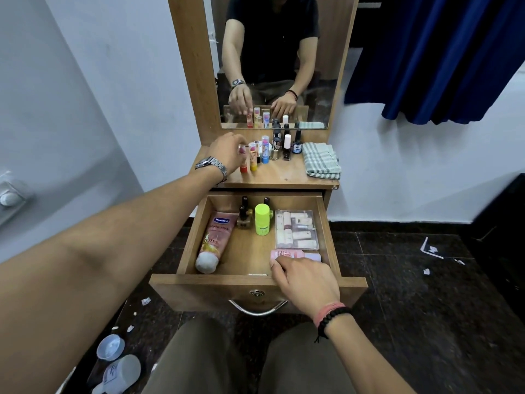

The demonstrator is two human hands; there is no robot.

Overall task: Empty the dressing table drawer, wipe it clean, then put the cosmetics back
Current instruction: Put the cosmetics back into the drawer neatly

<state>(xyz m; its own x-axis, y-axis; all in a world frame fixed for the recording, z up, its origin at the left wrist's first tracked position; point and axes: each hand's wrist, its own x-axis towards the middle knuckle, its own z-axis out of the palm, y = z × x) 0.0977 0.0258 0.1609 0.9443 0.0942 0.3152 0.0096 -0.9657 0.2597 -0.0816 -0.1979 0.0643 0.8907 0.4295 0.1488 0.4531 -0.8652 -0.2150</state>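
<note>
Pale walls and dark floor tiles frame our wooden dressing table top (287, 177), where we line up emptied items beside a folded green checked cloth (321, 160), probably kept for wiping. Our left hand (227, 152) pinches a red-based lip balm tube (243, 163), standing it in the row. Our right hand (306, 280), fingers curled, reaches onto a pink bottle (295, 255) in the open wooden drawer (255, 288); whether it grips, we cannot tell.

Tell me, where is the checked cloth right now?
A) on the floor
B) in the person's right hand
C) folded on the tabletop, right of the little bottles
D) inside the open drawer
C: the checked cloth lies folded on the tabletop, right of the nail polish bottles.
</note>
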